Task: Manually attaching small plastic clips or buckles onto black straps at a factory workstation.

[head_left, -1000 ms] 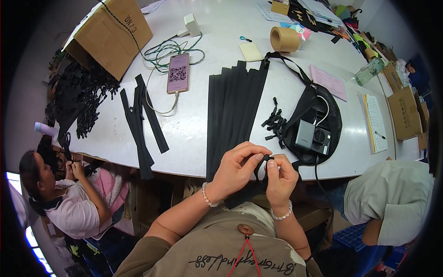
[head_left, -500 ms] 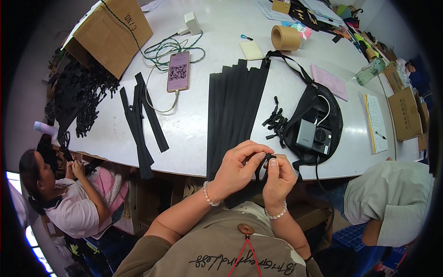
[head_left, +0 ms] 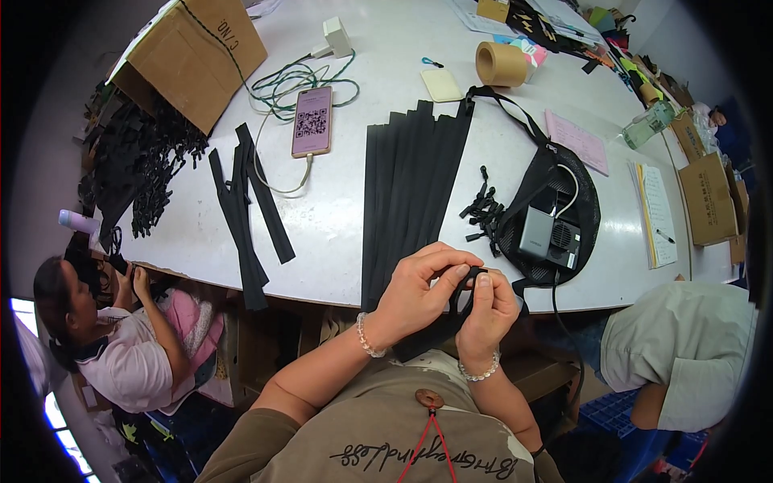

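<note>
At the near edge of the round white table (head_left: pixel 338 233), both hands pinch one black strip end, much as half a second back.

I see the left hand (head_left: pixel 419 294) curled tight, thumb and fingers closed on the small black zipper piece (head_left: pixel 463 291) at the tip of a long black zipper strip (head_left: pixel 407 193) that runs away across that table. My right hand (head_left: pixel 489 310) is closed too, fingertips pressed on the same piece from the other side, hands touching. Against the earlier views, I see hardly any shift: same spot, same clamp, only a slight finger adjustment, so I judge the fiddly fitting is still under way. Loose black zipper pulls (head_left: pixel 481 211) lie just beyond the hands, beside the black mesh pouch (head_left: pixel 564 201). A pink-cased phone (head_left: pixel 312 121) lies farther up the table.
</note>
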